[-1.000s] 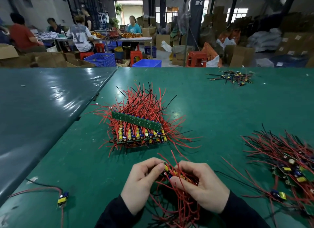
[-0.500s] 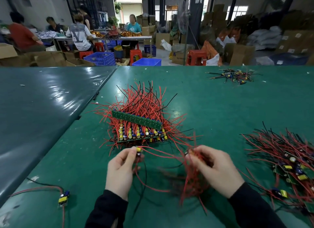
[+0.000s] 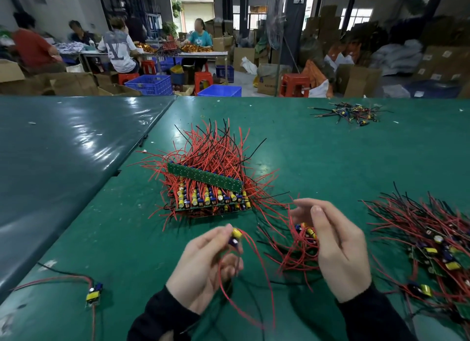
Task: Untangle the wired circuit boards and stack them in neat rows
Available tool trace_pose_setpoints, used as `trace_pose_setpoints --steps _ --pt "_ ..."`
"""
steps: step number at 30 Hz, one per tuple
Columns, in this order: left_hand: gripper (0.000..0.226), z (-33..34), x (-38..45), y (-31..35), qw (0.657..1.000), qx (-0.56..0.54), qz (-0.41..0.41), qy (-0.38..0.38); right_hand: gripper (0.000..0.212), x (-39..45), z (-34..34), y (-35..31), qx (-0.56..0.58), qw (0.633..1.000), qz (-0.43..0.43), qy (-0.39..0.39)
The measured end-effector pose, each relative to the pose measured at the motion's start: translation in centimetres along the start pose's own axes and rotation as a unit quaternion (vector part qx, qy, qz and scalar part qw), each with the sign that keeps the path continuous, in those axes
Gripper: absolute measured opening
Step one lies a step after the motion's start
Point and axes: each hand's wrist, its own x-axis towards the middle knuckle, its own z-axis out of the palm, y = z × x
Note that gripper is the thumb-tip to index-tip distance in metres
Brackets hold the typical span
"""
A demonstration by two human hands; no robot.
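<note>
Boards with red wires are what this job is about. One small board (image 3: 235, 236) is pinched at the fingertips of the left hand (image 3: 203, 267), near the middle of the green table (image 3: 318, 147), and its long red wires hang down from it toward the near edge. The right hand (image 3: 335, 249) is just to the right. Its fingers curl loosely round a tangled clump (image 3: 300, 246) of boards and wires, with the thumb and first fingers spread apart (a bit blurry, so the exact grip is hard to tell).

The neat stack (image 3: 211, 195) lies just beyond the left hand, on the far side, and its rows run left to right. The left hand is the nearer one, so I think the board should go forward and be laid along those rows. A big messy pile (image 3: 432, 239) waits at the right, and one lone board (image 3: 94, 292) lies near left.
</note>
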Motion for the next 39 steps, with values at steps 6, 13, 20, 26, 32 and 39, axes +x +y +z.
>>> trace_pose_setpoints --steps 6,13,20,26,32,39 --pt "0.024 0.3 -0.5 -0.5 0.990 0.080 -0.063 -0.099 0.027 -1.0 1.5 -0.5 0.086 0.945 0.201 -0.244" --pt "0.029 0.0 -0.2 -0.4 0.994 0.036 -0.085 -0.060 0.027 -1.2 1.9 -0.7 0.162 0.917 0.276 -0.237" --pt "0.030 -1.0 0.2 0.3 0.991 -0.118 -0.049 -0.043 0.030 -1.1 2.2 -1.2 0.259 0.892 0.346 -0.135" --pt "0.039 0.3 -0.1 -1.1 0.992 0.069 0.091 -0.058 0.026 -1.7 2.9 -1.3 0.293 0.870 0.372 -0.138" --pt "0.032 0.5 -0.2 -0.6 0.957 0.166 0.238 -0.004 0.031 -1.8 2.8 -1.3 0.287 0.862 0.375 -0.182" --pt "0.011 0.3 -0.4 -0.5 0.915 0.243 0.322 0.000 0.022 -1.7 2.6 -1.6 0.267 0.850 0.385 -0.241"
